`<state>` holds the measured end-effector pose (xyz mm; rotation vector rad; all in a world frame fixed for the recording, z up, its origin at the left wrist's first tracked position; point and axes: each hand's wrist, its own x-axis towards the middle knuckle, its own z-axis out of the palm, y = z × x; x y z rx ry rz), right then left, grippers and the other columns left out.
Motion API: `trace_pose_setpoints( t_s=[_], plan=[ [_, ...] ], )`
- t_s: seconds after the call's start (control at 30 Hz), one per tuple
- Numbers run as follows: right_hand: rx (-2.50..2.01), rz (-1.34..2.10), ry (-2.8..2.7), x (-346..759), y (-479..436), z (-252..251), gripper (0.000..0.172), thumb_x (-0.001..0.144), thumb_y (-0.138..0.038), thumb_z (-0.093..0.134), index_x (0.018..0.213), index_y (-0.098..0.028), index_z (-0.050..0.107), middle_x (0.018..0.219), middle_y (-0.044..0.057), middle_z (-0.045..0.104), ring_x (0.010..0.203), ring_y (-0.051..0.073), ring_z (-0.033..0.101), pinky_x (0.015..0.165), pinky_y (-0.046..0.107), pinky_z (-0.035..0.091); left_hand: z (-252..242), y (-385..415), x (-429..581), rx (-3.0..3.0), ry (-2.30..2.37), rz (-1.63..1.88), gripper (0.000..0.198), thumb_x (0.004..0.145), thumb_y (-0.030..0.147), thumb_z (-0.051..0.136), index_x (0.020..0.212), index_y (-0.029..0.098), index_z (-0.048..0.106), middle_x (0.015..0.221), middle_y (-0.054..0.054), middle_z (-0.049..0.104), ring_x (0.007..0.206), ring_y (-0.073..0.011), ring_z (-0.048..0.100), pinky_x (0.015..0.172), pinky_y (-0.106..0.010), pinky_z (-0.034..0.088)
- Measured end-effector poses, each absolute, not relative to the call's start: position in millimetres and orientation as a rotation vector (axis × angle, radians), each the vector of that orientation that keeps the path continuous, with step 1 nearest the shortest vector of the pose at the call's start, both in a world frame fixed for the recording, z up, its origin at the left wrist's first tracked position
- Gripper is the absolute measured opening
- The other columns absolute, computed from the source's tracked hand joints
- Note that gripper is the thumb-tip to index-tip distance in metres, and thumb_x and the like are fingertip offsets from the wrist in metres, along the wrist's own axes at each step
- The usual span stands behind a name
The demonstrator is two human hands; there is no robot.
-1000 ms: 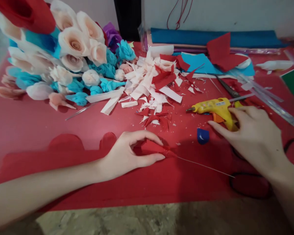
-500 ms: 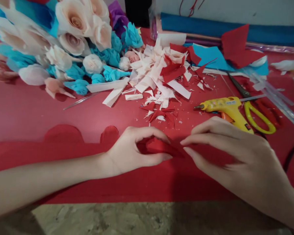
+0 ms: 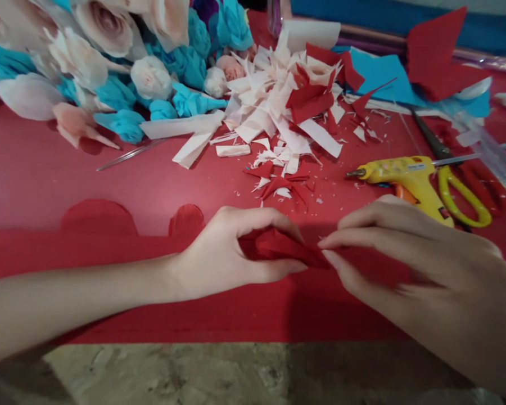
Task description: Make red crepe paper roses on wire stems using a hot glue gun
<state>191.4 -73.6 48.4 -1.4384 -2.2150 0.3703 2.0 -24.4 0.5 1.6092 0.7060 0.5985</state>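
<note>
A rolled piece of red crepe paper (image 3: 280,244), tapering to the right, lies in the curve of my left hand (image 3: 231,244). Thumb and fingers are bent around it, with the thumb on the near side. At its narrow right end, the thumb and fingertips of my right hand (image 3: 413,264) pinch together on the paper's tip. Red on red makes the paper's outline hard to follow. Beneath both hands spreads a red crepe paper sheet (image 3: 185,320). Two round-edged red pieces, a larger one (image 3: 101,216) and a smaller one (image 3: 186,220), lie beyond my left forearm.
Paper flowers (image 3: 152,76) in white, peach and blue crowd the back left. Paper scraps (image 3: 274,107) are heaped at the middle back. A yellow glue gun (image 3: 405,171) and yellow-handled scissors (image 3: 464,194) lie beyond my right hand. A thin metal rod (image 3: 130,154) rests at left.
The view has tipped down and closer, so the table's things sit higher in the picture. Both hands keep nearly the same hold on the red paper.
</note>
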Motion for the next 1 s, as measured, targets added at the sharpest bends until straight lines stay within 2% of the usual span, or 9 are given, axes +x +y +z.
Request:
trace_pose_setpoints(
  t_s=[0.33, 0.6, 1.0],
  plan=[
    [-1.468, 0.413, -2.201, 189.5, -71.7, 44.9, 0.006, 0.077, -0.015, 0.057, 0.073, -0.018, 0.058, 0.078, -0.002, 0.058, 0.071, 0.007, 0.053, 0.067, 0.018, 0.043, 0.9, -24.9, 2.2, 1.595, 0.7, 0.601, 0.017, 0.069, 0.016, 0.066, 0.085, 0.013, 0.061, 0.082, -0.002, 0.068, 0.075, -0.0119, 0.064, 0.072, -0.019, 0.052],
    [-1.447, 0.473, -2.211, 189.2, -72.4, 46.0, 0.003, 0.076, -0.015, 0.058, 0.074, -0.017, 0.058, 0.078, -0.002, 0.057, 0.074, 0.007, 0.051, 0.071, 0.018, 0.041, 0.6, -25.2, 0.9, 1.59, 0.687, 0.596, 0.017, 0.07, 0.016, 0.066, 0.086, 0.012, 0.061, 0.082, -0.003, 0.068, 0.074, -0.0116, 0.064, 0.072, -0.019, 0.053],
    [-1.327, 0.381, -2.333, 189.7, -71.6, 44.9, 0.004, 0.075, -0.01, 0.058, 0.075, -0.014, 0.057, 0.076, 0.001, 0.056, 0.073, 0.011, 0.05, 0.072, 0.025, 0.041, 2.0, -26.2, 0.7, 1.617, 0.716, 0.614, 0.017, 0.068, 0.015, 0.067, 0.084, 0.016, 0.06, 0.078, 0.002, 0.068, 0.069, -0.0081, 0.064, 0.068, -0.014, 0.053]
  ],
)
